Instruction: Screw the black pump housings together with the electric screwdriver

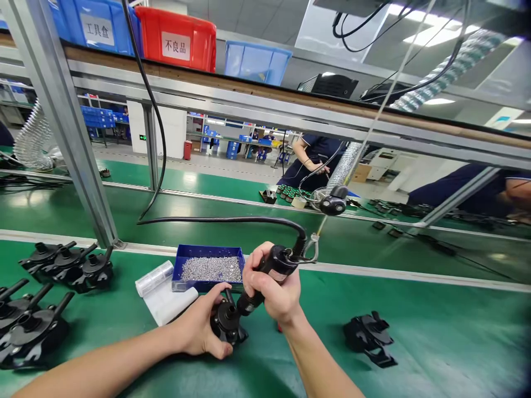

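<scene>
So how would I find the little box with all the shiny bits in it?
Look at the green table, just past the two hands. The blue tray sits there beside a white plastic roll. It is the only blue thing on the table, and it is filled with tiny silver screws.

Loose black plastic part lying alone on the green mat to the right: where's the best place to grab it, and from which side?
Probably best from above, across the raised middle of the loose black plastic part. It lies flat on the green mat with thin prongs sticking out toward the near right, which would likely slip or flex. The right hand, now wrapped around the black electric screwdriver, is nearest.
</scene>
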`<state>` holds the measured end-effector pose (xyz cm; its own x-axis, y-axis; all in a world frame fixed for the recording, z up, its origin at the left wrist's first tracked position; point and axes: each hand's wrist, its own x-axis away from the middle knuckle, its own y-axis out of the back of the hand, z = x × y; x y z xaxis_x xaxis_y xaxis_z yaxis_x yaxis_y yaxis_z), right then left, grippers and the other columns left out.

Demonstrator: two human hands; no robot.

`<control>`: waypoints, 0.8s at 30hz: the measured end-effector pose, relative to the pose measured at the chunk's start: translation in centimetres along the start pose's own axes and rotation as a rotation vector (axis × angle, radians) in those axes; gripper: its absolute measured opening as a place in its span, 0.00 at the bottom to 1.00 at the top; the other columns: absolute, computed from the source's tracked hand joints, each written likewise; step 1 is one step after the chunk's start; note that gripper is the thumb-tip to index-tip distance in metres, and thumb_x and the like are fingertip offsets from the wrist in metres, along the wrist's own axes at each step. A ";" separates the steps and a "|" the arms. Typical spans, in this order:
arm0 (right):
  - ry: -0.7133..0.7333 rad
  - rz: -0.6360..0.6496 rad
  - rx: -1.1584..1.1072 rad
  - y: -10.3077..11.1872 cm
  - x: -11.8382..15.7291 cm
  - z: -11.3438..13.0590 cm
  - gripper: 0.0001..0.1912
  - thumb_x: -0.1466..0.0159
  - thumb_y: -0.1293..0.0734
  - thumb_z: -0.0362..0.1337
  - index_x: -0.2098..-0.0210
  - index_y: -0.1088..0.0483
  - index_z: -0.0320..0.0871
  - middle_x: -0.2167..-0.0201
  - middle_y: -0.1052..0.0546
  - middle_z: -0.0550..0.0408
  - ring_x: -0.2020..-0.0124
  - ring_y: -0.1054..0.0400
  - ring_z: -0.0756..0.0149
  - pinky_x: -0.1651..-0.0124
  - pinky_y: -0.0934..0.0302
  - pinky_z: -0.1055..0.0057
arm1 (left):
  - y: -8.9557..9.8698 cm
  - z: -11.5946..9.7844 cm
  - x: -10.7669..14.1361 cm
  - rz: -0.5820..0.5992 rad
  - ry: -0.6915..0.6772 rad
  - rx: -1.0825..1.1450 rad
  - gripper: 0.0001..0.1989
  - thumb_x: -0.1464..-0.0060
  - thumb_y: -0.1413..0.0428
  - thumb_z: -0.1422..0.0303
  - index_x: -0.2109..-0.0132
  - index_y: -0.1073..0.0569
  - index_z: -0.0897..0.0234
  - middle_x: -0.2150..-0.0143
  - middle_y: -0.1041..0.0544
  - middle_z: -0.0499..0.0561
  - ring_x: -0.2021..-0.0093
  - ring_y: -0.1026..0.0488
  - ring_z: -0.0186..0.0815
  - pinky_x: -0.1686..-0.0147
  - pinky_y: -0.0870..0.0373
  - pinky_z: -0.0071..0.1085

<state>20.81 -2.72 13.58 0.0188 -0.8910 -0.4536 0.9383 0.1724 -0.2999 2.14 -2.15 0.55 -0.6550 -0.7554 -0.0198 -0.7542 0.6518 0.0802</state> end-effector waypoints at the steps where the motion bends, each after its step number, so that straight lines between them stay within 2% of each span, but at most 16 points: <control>1: -0.005 -0.005 0.013 -0.2 0.0 0.0 0.09 0.45 0.26 0.32 0.67 0.30 0.46 0.80 0.26 0.62 0.86 0.36 0.70 0.80 0.41 0.72 | 0.0 0.0 0.0 0.001 -0.004 -0.005 0.58 0.64 0.29 0.73 0.27 0.43 0.54 0.47 0.24 0.49 0.50 0.26 0.44 0.44 0.28 0.43; 5: -0.011 0.011 0.048 -0.6 -0.2 0.2 0.10 0.44 0.26 0.34 0.66 0.30 0.46 0.81 0.26 0.63 0.85 0.35 0.68 0.80 0.40 0.71 | 0.1 0.7 0.0 0.032 -0.050 -0.013 0.56 0.63 0.29 0.71 0.27 0.42 0.54 0.45 0.24 0.50 0.47 0.26 0.46 0.41 0.28 0.44; 7: 0.002 0.033 0.098 -0.6 -0.2 0.5 0.09 0.41 0.25 0.34 0.64 0.29 0.46 0.79 0.24 0.60 0.81 0.31 0.65 0.76 0.36 0.69 | 0.3 1.2 -0.1 0.053 -0.091 -0.012 0.56 0.62 0.27 0.68 0.28 0.41 0.54 0.45 0.25 0.51 0.46 0.27 0.47 0.40 0.29 0.46; 10: 0.105 0.017 0.149 -0.6 0.3 1.4 0.08 0.34 0.24 0.35 0.61 0.27 0.46 0.73 0.19 0.55 0.72 0.23 0.59 0.67 0.29 0.63 | 0.5 1.9 -0.3 0.049 -0.100 0.000 0.61 0.65 0.21 0.62 0.27 0.42 0.55 0.46 0.25 0.52 0.47 0.27 0.48 0.40 0.29 0.49; 13: 0.204 0.009 0.029 -1.1 1.1 1.8 0.07 0.30 0.24 0.35 0.58 0.26 0.48 0.70 0.20 0.56 0.68 0.22 0.58 0.62 0.26 0.61 | 0.6 2.1 -0.7 0.085 -0.150 0.009 0.68 0.69 0.17 0.56 0.25 0.43 0.55 0.43 0.25 0.56 0.44 0.27 0.53 0.37 0.30 0.53; 16: 0.146 0.067 -0.062 -1.8 1.6 1.1 0.07 0.29 0.24 0.36 0.57 0.26 0.48 0.70 0.20 0.57 0.68 0.22 0.60 0.63 0.26 0.63 | 0.6 2.2 -1.1 0.139 -0.218 0.004 0.68 0.71 0.16 0.53 0.26 0.41 0.56 0.44 0.24 0.56 0.42 0.26 0.56 0.34 0.31 0.55; 19: 0.062 0.099 -0.080 -2.2 1.6 0.0 0.08 0.29 0.23 0.37 0.57 0.26 0.48 0.71 0.20 0.57 0.69 0.22 0.61 0.65 0.28 0.66 | 0.5 2.4 -1.4 0.127 -0.233 -0.013 0.65 0.72 0.16 0.54 0.29 0.38 0.57 0.47 0.24 0.53 0.44 0.25 0.56 0.34 0.30 0.55; 24: 0.026 0.141 -0.042 -2.4 1.3 -0.5 0.10 0.30 0.22 0.39 0.58 0.27 0.47 0.71 0.19 0.55 0.69 0.22 0.60 0.65 0.28 0.65 | 0.3 2.2 -1.2 0.110 -0.227 -0.065 0.58 0.67 0.19 0.57 0.30 0.35 0.57 0.46 0.24 0.52 0.44 0.26 0.54 0.37 0.26 0.53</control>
<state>18.41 -4.05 13.32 0.1395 -0.8457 -0.5151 0.9117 0.3128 -0.2666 2.61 -0.92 -1.57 -0.7322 -0.6412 -0.2296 -0.6781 0.7179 0.1576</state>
